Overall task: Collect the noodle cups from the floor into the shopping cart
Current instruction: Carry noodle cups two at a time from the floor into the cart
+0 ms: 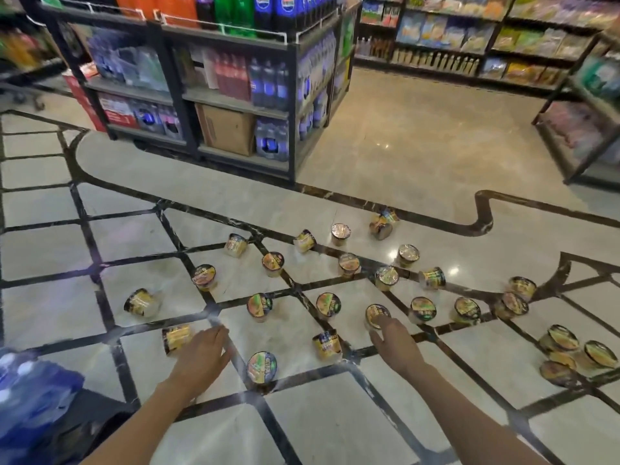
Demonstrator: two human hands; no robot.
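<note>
1. You are in a shop aisle on a glossy marble floor with dark inlaid lines; a drinks shelf stands far left and snack shelves far right.
2. The noodle cups lie scattered across the middle of the floor, some upright, some tipped on their sides, with a small cluster at the near right.
3. No shopping cart shows plainly; the blurred blue packs at the near left may sit in one, but you cannot tell.
4. Your left hand reaches with loosely spread fingers beside a tipped cup, touching or nearly so, holding nothing.
5. Your right hand has relaxed fingers at an upright cup; a grip is not yet closed.
6. Judging by look, the cups are light, thin-walled and film-wrapped, so likely slippery and crushable. Take each around the side wall just under the rim, with gentle pressure.
</note>
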